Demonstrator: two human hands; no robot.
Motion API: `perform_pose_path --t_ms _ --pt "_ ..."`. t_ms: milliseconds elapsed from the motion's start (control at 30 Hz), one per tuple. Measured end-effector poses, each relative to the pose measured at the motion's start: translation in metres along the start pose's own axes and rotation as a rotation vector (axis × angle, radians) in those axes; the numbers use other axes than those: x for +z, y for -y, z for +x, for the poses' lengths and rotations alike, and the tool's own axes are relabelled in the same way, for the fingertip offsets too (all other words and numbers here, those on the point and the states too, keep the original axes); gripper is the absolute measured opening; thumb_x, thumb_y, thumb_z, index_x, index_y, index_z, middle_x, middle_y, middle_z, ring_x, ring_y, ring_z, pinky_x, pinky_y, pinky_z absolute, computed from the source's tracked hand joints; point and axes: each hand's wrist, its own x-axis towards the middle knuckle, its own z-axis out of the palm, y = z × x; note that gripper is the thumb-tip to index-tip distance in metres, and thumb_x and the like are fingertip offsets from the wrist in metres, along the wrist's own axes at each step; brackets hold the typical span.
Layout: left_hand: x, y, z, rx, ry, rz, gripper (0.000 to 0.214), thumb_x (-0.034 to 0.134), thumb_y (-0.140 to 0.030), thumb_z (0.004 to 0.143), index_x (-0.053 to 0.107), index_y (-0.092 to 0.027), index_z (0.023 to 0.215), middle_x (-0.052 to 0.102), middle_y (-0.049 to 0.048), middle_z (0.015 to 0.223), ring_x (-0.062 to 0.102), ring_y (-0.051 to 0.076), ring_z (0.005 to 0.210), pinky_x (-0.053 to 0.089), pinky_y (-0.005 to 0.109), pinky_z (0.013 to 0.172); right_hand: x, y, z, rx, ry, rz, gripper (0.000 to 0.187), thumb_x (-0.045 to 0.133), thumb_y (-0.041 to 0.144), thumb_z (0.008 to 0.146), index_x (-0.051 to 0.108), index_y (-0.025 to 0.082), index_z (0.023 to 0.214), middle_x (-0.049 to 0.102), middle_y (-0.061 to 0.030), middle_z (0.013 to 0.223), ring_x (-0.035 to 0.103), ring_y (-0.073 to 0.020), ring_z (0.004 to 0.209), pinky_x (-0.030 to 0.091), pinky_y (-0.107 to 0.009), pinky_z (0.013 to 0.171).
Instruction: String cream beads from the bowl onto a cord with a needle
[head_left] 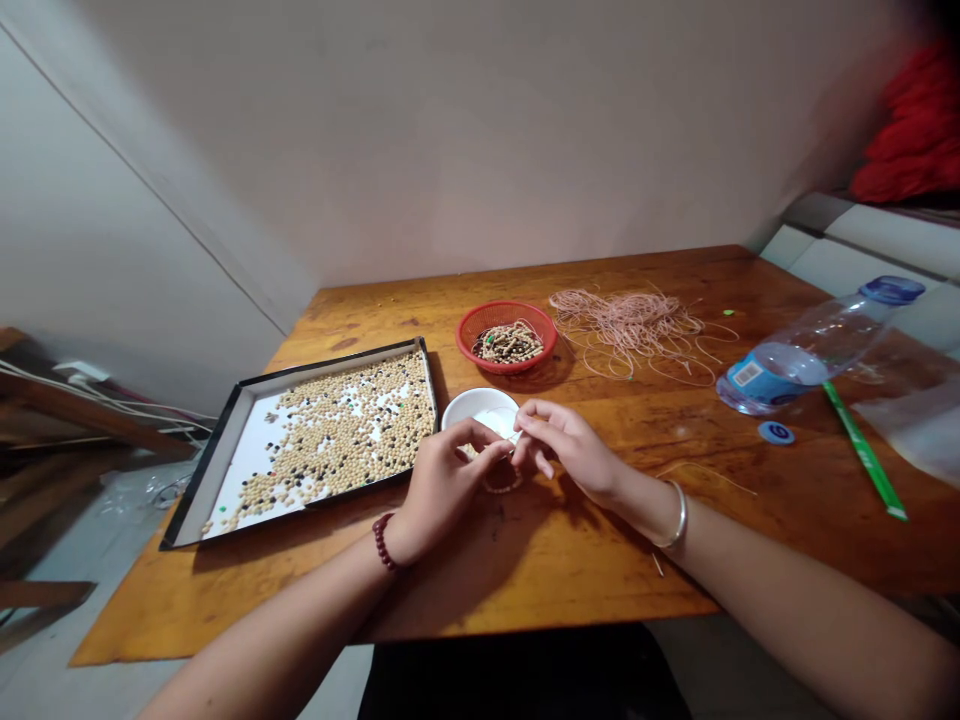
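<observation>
Well, a wooden table [660, 430] fills the corner between two pale walls, and everything on it sits within reach of someone seated at its near edge. A black-rimmed tray [330, 362] lies to the left, its raised edge apparently there to stop the loose round beads [337, 440] from rolling away, with dark beads scattered among the pale ones. Farther back, a red plastic basket [469, 335] holds a heap of strung beads [510, 343], and beside it lies a loose tangle of pink cords [630, 325], spread out perhaps so single strands can be drawn free. A plastic water bottle [806, 355] lies on its side at the right, near a green strip [866, 450]. Closest to the person, a small white bowl [480, 405] sits just beyond both hands, handy to the work. The left hand [450, 490], wearing a red bead bracelet [384, 540], and the right hand [570, 450], wearing a silver bangle [679, 515], are curled almost shut and meet at the fingertips above the table. A small loop of beads [501, 487] hangs just below them, though the fingers hide whether either hand has hold of it.
</observation>
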Motion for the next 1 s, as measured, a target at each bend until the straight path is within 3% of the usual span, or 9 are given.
perform_pose_path --t_ms 267,500,867,1000 --pt "0.0027 -0.0008 0.0007 0.011 0.073 -0.085 0.021 0.060 -0.037 0.086 0.064 -0.016 0.084 0.069 0.0032 0.080 0.064 0.010 0.063 0.052 0.018 0.052 0.0004 -0.0018 -0.0003 0.050 -0.006 0.106 0.025 0.059 0.041 0.082 0.053 0.017 0.077 0.061 0.0027 0.055 0.040 -0.0054 0.038 0.026 -0.018 0.037" --pt "0.0009 0.0009 -0.0003 0.058 0.058 0.032 0.020 0.060 -0.033 0.088 0.071 -0.021 0.099 0.074 0.0047 0.092 0.068 0.013 0.073 0.055 0.020 0.059 -0.0004 -0.0017 -0.0015 0.044 0.063 0.100 0.025 0.058 0.041 0.084 0.053 0.017 0.078 0.065 0.0003 0.061 0.043 -0.0058 0.040 0.028 -0.018 0.038" --pt "0.0025 0.0008 -0.0013 -0.076 0.098 -0.159 0.024 0.057 -0.039 0.088 0.058 -0.017 0.080 0.066 0.0003 0.071 0.066 0.012 0.057 0.054 0.021 0.051 -0.0009 -0.0050 0.0002 0.075 0.041 0.117 0.027 0.060 0.043 0.081 0.052 0.017 0.078 0.064 0.0010 0.056 0.042 -0.0058 0.037 0.027 -0.018 0.037" --pt "0.0027 0.0017 -0.0004 -0.035 0.063 -0.099 0.025 0.059 -0.038 0.087 0.059 -0.016 0.076 0.064 0.0000 0.071 0.063 0.010 0.058 0.051 0.017 0.051 -0.0012 -0.0050 0.0004 0.064 0.039 0.100 0.028 0.060 0.044 0.081 0.052 0.018 0.079 0.061 0.0029 0.054 0.042 -0.0056 0.038 0.027 -0.017 0.038"
